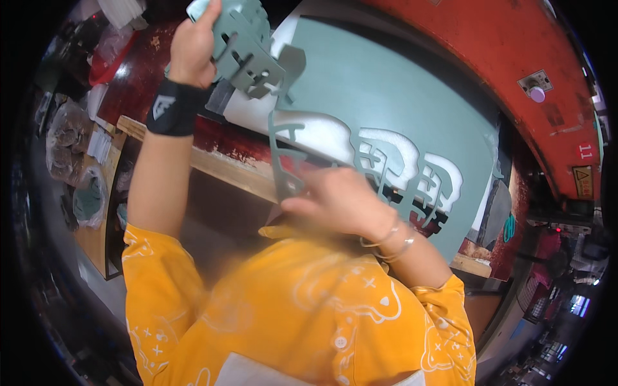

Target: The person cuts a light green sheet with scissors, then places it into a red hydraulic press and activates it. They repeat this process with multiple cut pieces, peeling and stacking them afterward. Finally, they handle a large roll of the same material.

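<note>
My left hand (193, 53), at the upper left, is closed around a stack of grey-green cut pieces (248, 55) with slots and notches. A large grey-green sheet (393, 83) lies on the table, with a row of curved shapes cut out along its near side. Over that cut edge is my right hand (338, 196), its fingers slightly blurred. Its thumb and forefinger are apart beside a thin strip of the sheet (280, 161), and nothing shows held in them. Whether they touch the strip I cannot tell.
A red machine beam (508, 48) with a pale knob (536, 94) curves over the far right. The dark red table has a worn wooden front edge (225, 168). Clear plastic bags (67, 132) sit at the left. A dark grey scrap (496, 212) lies right of the sheet.
</note>
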Demonstrator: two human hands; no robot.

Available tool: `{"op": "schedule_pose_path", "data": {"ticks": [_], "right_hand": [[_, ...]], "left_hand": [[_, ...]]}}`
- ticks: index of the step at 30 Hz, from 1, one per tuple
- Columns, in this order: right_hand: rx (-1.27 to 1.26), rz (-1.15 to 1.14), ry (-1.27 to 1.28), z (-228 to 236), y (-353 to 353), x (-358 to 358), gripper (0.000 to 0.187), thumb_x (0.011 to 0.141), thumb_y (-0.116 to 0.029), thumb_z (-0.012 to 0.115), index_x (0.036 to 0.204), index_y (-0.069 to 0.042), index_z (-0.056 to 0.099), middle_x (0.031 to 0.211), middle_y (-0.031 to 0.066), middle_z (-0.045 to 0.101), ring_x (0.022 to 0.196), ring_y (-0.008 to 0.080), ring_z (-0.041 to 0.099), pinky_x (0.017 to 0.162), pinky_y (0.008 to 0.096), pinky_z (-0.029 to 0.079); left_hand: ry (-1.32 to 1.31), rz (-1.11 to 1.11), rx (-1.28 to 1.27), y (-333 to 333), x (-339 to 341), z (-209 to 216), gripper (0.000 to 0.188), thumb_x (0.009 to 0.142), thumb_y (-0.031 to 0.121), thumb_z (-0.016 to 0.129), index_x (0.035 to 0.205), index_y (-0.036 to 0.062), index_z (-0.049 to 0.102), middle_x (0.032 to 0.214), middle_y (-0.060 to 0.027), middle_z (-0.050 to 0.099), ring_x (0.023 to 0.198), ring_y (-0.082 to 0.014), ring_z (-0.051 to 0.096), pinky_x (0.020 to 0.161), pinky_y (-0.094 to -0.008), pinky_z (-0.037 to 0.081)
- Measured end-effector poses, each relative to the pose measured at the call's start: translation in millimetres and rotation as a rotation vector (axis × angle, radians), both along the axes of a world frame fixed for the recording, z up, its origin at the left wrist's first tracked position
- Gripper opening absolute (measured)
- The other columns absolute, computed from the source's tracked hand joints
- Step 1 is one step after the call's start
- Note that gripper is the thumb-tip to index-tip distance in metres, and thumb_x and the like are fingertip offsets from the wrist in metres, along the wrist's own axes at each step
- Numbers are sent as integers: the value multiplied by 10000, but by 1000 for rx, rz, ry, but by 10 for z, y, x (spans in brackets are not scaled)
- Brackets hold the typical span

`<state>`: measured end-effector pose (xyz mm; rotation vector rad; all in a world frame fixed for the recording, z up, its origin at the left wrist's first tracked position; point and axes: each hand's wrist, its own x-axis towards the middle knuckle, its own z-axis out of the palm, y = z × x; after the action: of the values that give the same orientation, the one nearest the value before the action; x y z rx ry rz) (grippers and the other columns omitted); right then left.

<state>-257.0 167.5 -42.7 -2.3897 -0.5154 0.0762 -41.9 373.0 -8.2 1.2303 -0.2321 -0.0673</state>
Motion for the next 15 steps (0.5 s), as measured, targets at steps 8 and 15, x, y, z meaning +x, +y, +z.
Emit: {"op": "schedule_pose_path", "data": {"ticks": [8,15], "right_hand": [[229,-288,-455,493,-55,739,291,772,-278,706,740,-19,578,708,138,607,716,323,581,630,389,471],[72,-63,-405,-88,-8,616,198,807,-205,635,701,-56,558,658,122,566,694,319,568,615,422,448]], "left_hand": [[-30,-238,36,-398,-682,123,410,999,320,394,1220,-1,522,1000,-61,624,870,-133,613,792,-274,501],[2,-173,-155,-291,-211,333,357,981,307,449,1155,16,561,838,-21,600,754,-106,598,742,-254,499]]}}
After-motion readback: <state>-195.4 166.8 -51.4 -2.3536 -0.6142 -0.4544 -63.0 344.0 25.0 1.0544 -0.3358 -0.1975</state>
